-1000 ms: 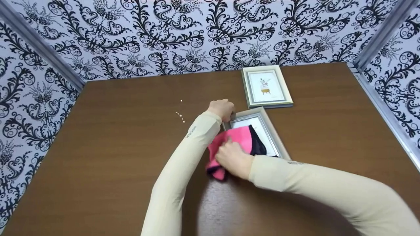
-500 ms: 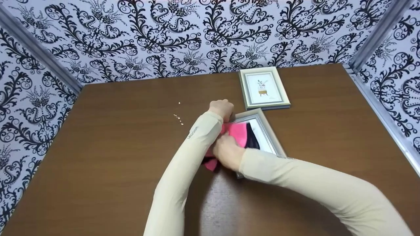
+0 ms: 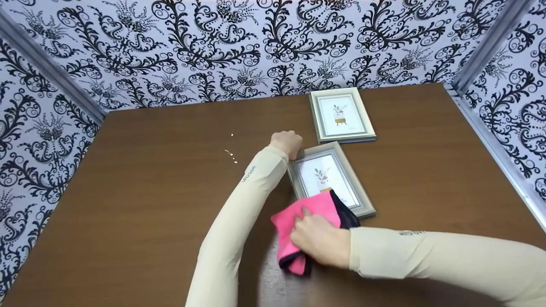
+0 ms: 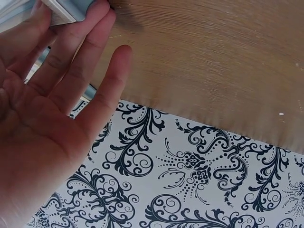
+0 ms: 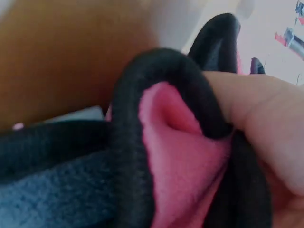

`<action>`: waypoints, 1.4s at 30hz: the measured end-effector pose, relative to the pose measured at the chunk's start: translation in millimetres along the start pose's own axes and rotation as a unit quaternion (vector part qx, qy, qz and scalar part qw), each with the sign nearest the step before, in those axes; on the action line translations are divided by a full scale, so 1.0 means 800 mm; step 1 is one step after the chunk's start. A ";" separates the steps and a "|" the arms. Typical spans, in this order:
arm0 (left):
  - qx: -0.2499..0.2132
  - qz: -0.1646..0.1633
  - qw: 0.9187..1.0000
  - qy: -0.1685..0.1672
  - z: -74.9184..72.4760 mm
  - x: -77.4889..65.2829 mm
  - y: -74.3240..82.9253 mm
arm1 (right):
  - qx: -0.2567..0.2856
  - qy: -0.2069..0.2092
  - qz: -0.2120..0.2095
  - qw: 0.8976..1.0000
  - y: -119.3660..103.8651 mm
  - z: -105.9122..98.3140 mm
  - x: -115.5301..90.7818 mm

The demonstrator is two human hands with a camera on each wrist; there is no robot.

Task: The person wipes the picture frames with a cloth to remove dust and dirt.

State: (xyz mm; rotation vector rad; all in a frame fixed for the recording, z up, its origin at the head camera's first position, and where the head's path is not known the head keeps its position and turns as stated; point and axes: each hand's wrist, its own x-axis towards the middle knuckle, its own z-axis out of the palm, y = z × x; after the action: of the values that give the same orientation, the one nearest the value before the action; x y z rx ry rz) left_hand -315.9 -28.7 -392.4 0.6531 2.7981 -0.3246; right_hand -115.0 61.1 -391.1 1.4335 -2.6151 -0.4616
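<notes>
A picture frame [image 3: 357, 184] with a grey-beige border and a plant print lies askew on the brown table. My left hand [image 3: 286, 144] holds its far left corner, and in the left wrist view that hand [image 4: 57, 95] has thumb and fingers on either side of the frame's corner [image 4: 66, 12]. My right hand [image 3: 320, 238] grips a pink cloth [image 3: 313, 204] with black edging, which covers the frame's near left part. Up close in the right wrist view, folds of the cloth [image 5: 178, 166] bunch beside the thumb of my right hand [image 5: 266, 114].
Behind lies a second frame [image 3: 367, 119], cream-bordered, near the patterned back wall [image 3: 213, 51]. Several small pale specks [image 3: 231, 155] are scattered on the table [image 3: 149, 192] left of my left hand. Patterned side walls with metal edges bound the table.
My right hand has gone up and left over the frame with the cloth, then back toward the near edge, uncovering the plant print. The left hand keeps its place at the corner.
</notes>
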 end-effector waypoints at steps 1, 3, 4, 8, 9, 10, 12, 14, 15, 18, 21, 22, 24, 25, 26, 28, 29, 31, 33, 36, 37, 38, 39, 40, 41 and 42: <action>0.001 0.000 1.000 0.002 0.000 -0.001 0.000 | 0.010 -0.005 0.002 1.000 0.005 0.001 0.005; 0.000 -0.001 1.000 0.007 -0.001 -0.002 -0.001 | 0.031 -0.007 0.007 0.999 0.016 0.005 0.017; 0.000 -0.001 1.000 0.010 0.000 -0.002 -0.001 | 0.046 -0.011 0.014 0.999 0.022 0.008 0.024; -0.008 0.000 1.000 0.019 0.001 -0.002 -0.001 | 0.119 -0.012 0.038 0.992 0.048 0.017 0.051; -0.011 0.000 1.000 0.020 0.001 -0.002 -0.001 | 0.128 -0.007 0.042 0.991 0.054 0.020 0.056; -0.012 0.000 1.000 0.019 0.001 -0.002 0.000 | 0.138 0.000 0.045 0.989 0.059 0.022 0.060; -0.012 -0.003 1.000 0.020 0.000 -0.003 0.000 | 0.140 0.017 0.041 0.989 0.067 0.026 0.064; -0.011 -0.007 1.000 0.018 0.000 -0.003 0.002 | 0.133 0.031 0.033 0.990 0.069 0.028 0.062; -0.009 -0.009 1.000 0.018 0.000 -0.003 0.002 | 0.130 0.038 0.026 0.990 0.069 0.029 0.060; -0.003 -0.011 1.000 0.017 0.001 -0.002 0.003 | 0.100 0.043 -0.008 0.994 0.060 0.023 0.043; 0.000 -0.005 1.000 0.018 0.002 -0.002 0.004 | 0.048 0.039 -0.043 0.997 0.041 0.014 0.020; 0.002 -0.003 1.000 0.018 0.002 -0.002 0.004 | 0.029 0.031 -0.051 0.998 0.034 0.010 0.012; 0.003 -0.001 1.000 0.017 0.002 -0.002 0.004 | 0.013 0.015 -0.058 0.998 0.020 0.004 -0.002; 0.005 -0.001 1.000 0.016 0.003 -0.003 0.004 | 0.007 0.010 -0.061 0.998 0.014 0.001 -0.009; 0.005 -0.002 1.000 0.015 0.003 -0.003 0.004 | 0.003 0.006 -0.064 0.998 0.009 -0.002 -0.014; 0.005 -0.006 1.000 0.014 0.004 -0.005 0.004 | 0.015 0.002 -0.071 0.997 0.005 -0.007 -0.024; 0.005 -0.008 1.000 0.014 0.005 -0.006 0.004 | 0.032 -0.001 -0.077 0.997 0.006 -0.009 -0.027; 0.007 -0.010 1.000 0.017 0.008 -0.009 0.004 | 0.067 -0.001 -0.090 0.994 0.015 -0.013 -0.033; 0.012 -0.009 1.000 0.028 0.011 -0.012 0.005 | 0.120 -0.002 -0.102 0.988 0.030 -0.015 -0.038; 0.024 -0.008 0.998 0.059 0.019 -0.021 0.008 | 0.186 0.022 -0.106 0.977 0.061 -0.017 -0.044; 0.026 -0.008 0.997 0.076 0.021 -0.026 0.009 | 0.200 0.035 -0.101 0.974 0.073 -0.018 -0.046; 0.027 -0.006 0.995 0.096 0.022 -0.032 0.010 | 0.215 0.044 -0.093 0.971 0.085 -0.019 -0.049; 0.027 -0.004 0.993 0.119 0.024 -0.038 0.011 | 0.226 0.052 -0.083 0.969 0.098 -0.020 -0.052; 0.028 -0.001 0.989 0.144 0.025 -0.047 0.012 | 0.236 0.059 -0.069 0.967 0.110 -0.021 -0.055; 0.030 0.005 0.985 0.171 0.026 -0.056 0.014 | 0.247 0.063 -0.053 0.966 0.122 -0.023 -0.059; 0.033 0.012 0.979 0.201 0.028 -0.067 0.016 | 0.252 0.065 -0.037 0.965 0.135 -0.024 -0.062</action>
State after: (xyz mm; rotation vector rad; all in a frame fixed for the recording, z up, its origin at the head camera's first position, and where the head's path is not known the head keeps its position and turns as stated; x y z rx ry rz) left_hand -259.3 -44.6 -400.0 0.8496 3.1683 -0.3113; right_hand -169.6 153.1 -336.1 1.6266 -2.6912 0.3133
